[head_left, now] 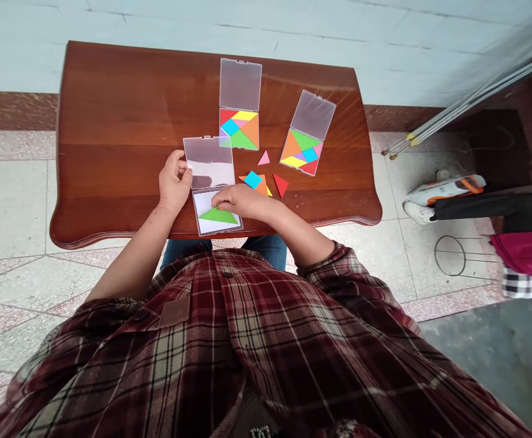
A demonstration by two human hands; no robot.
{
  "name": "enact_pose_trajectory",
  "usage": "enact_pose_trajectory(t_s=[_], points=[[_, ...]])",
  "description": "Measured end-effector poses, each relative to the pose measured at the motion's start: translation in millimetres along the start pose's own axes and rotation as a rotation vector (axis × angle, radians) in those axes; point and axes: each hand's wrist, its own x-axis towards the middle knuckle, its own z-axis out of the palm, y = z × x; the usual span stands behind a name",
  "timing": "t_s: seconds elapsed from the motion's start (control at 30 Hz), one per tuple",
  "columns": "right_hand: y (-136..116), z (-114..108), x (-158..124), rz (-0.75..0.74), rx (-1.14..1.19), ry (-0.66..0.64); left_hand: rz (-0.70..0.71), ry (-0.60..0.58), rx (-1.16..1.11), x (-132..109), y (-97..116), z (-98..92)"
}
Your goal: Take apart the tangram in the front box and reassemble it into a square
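Observation:
At the table's front edge lies an open tangram case, its clear lid (209, 161) folded back and its white tray (202, 225) nearest my body. My left hand (173, 182) is closed at the left edge of the lid, thumb and fingers on it. Over the tray, my right hand (236, 201) pinches a large green triangle (220, 216), which lies at a slant inside the frame. Part of the triangle and tray is under that hand. Just beyond it are a blue square (252, 179), an orange piece (262, 185), a red triangle (281, 185) and a pink triangle (263, 158).
Two more open cases with filled tangrams, one middle (250, 131) and one right (303, 143), lie on the brown wooden table (120, 140). A wall stands behind it. On the right are crutches (430, 125) and a person's leg (471, 210) with a white shoe.

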Motion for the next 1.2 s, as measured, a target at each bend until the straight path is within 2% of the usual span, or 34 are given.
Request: enact_pose_trajectory(t_s=[0.13, 0.37, 0.97, 1.2], points=[[3, 7, 9, -0.004, -0.083, -0.063, -0.013, 0.010, 0.005, -1, 5, 0.0], [-7, 9, -1, 0.034, -0.166, -0.110, -0.016, 0.003, 0.012, -2, 10, -1.8], [-17, 19, -15, 0.062, -0.212, -0.046, 0.010, 0.020, 0.026, 1, 6, -3.4], [-21, 22, -18, 0.105, -0.156, -0.020, -0.002, 0.020, 0.035, 1, 4, -2.3]])
